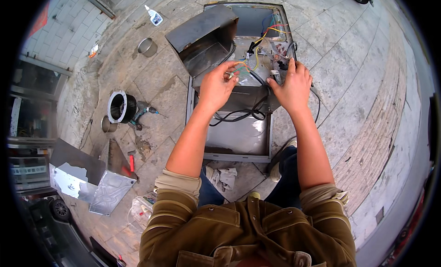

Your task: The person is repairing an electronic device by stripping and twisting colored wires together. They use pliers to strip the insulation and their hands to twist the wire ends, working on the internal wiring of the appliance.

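Left hand (217,85) pinched the coloured wire bundle (242,66) inside the open metal cabinet (239,143) | right hand (291,85) lay beside it, fingers curled on black cables (239,114), grip unclear to me | blower wheel (120,106), drill (144,111), red screwdriver (132,163), rag (222,177) lay on the paving around.

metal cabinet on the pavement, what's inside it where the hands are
Inside the open metal cabinet: coloured wires, black cables and a small wiring part by the right hand. The left hand pinches wire ends. Whatever lies beneath both hands is covered.
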A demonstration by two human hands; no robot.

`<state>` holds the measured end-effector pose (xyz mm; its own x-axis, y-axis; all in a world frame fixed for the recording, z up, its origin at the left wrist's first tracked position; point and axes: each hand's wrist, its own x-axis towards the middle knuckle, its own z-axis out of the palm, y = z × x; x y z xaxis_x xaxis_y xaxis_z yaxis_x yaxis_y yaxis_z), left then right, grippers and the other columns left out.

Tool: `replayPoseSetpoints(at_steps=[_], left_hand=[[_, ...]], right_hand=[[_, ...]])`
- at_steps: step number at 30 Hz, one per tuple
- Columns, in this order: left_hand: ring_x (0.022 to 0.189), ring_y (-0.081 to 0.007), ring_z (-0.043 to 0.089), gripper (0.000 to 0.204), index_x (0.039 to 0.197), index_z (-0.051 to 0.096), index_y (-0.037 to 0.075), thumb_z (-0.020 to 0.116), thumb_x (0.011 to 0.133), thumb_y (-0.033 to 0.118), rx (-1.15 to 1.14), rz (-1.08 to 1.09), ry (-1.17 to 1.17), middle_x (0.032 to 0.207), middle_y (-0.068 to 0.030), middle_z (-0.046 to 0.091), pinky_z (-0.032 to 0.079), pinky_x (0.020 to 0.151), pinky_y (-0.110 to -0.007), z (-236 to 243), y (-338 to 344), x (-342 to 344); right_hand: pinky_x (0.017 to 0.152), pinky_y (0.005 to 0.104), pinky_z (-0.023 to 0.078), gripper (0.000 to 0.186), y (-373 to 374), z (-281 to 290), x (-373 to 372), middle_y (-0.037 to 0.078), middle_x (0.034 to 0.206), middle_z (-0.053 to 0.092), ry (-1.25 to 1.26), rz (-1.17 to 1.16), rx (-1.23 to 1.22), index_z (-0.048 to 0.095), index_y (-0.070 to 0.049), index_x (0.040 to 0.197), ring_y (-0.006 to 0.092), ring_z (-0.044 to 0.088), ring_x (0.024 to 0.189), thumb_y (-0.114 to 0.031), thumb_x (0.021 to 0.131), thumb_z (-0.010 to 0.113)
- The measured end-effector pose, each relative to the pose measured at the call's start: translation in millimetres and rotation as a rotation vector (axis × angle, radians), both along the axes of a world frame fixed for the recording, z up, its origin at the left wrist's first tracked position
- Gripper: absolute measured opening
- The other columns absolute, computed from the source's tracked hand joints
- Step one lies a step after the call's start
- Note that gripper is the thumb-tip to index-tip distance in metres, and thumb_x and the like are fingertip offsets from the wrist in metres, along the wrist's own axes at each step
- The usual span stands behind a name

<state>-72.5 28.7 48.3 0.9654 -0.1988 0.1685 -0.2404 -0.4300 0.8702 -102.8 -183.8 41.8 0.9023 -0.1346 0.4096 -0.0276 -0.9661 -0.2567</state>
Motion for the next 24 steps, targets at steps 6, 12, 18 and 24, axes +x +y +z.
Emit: replayPoseSetpoints(at_steps=[6,12,18,24], left_hand=[[0.087,-0.0089,0.061,0.025,0.105,0.060,0.001,0.065,0.081,-0.007,-0.108,-0.004,-0.052,0.098,-0.0029,0.065,0.048,0.076,-0.024,0,3,-2],[0.097,-0.0153,0.064,0.022,0.104,0.055,0.001,0.061,0.084,-0.009,-0.472,-0.129,0.083,0.104,-0.0078,0.064,0.051,0.083,-0.026,-4,10,-2],[0.101,-0.0202,0.065,0.024,0.114,0.054,0.002,0.055,0.091,-0.002,-0.625,-0.170,0.344,0.113,-0.0139,0.064,0.053,0.085,-0.029,2,19,-4],[0.094,-0.0188,0.065,0.024,0.116,0.054,0.002,0.056,0.092,0.002,-0.776,-0.255,0.441,0.110,-0.0125,0.065,0.054,0.082,-0.029,-5,24,-3]], right_hand=[[0.099,0.0459,0.035,0.083,-1,0,-2,0.021,0.126,0.051,-0.002,0.016,0.009,0.047,0.004,0.131,0.0360,0.047,0.117,-0.037,0.067,0.080],[0.100,0.0465,0.035,0.082,-3,-1,-3,0.020,0.127,0.051,0.033,0.010,0.031,0.048,0.002,0.132,0.0341,0.048,0.118,-0.035,0.067,0.080],[0.094,0.0491,0.040,0.053,-1,3,-2,0.014,0.121,0.055,-0.173,0.105,0.172,0.056,-0.003,0.119,0.0326,0.050,0.112,-0.022,0.073,0.076],[0.057,0.0266,0.049,0.023,31,18,-13,0.012,0.103,0.062,-0.230,0.545,0.786,0.062,0.001,0.103,0.0167,0.059,0.063,0.003,0.080,0.063]])
